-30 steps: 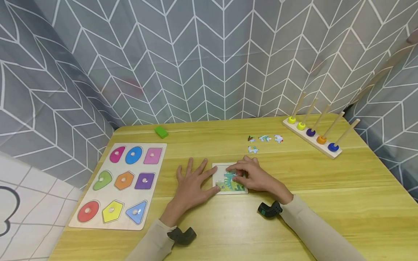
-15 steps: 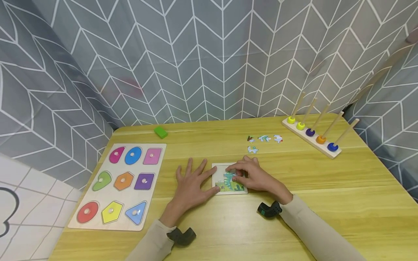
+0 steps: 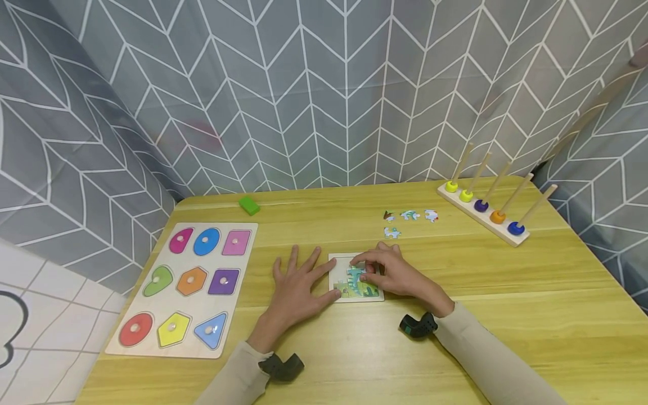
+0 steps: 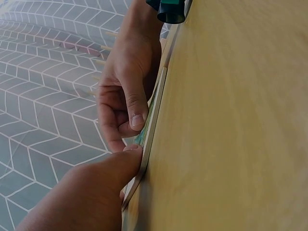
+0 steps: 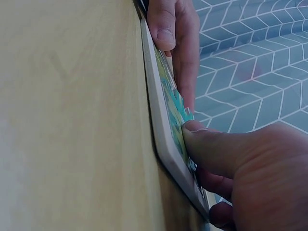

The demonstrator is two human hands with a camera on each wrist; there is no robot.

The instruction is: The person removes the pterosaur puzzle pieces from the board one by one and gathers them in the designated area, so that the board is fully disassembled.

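Evidently the step in hand is seating a puzzle piece (image 5: 181, 106) in the puzzle tray (image 3: 341, 271), which lies flat on the worktop (image 3: 329, 354) between the two hands. The left hand (image 3: 300, 287) is spread wide, its thumb and forefinger at the tray's near-left side; the right hand (image 3: 397, 273) holds the teal piece narrowly between thumb and fingers, though its own fingers partly hide the grip.

To do it well, I would line the tabs up with the pieces below, lower the piece straight rather than sliding it, then press evenly with a fingertip. The left hand should brace the frame lightly, so that the tray does not skid or the lower pieces lift.

Counted out: one tray, one piece held, and four loose pieces (image 3: 410, 215) beyond it, three in a row and one nearer. How many sit in the tray I cannot tell. Besides these, one shape board (image 3: 167, 304) with nine knobbed shapes, one peg stand (image 3: 488, 216) with five pegs, and one green block (image 3: 249, 205).
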